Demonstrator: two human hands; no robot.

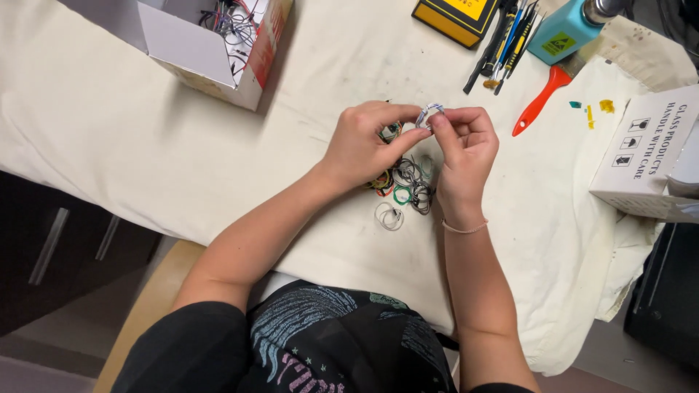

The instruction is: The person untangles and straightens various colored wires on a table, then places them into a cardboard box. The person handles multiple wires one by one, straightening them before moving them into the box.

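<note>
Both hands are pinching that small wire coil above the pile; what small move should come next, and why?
Probably set the small white wire coil down on the pile of coiled wires. The left hand and right hand pinch it between fingertips directly above that pile, and it already looks wound into a loop.

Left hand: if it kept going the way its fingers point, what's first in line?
The left hand points right, and its fingertips already pinch the small wire coil. Directly beyond are the right hand's fingers, touching the same coil. So the right hand comes first.
</note>
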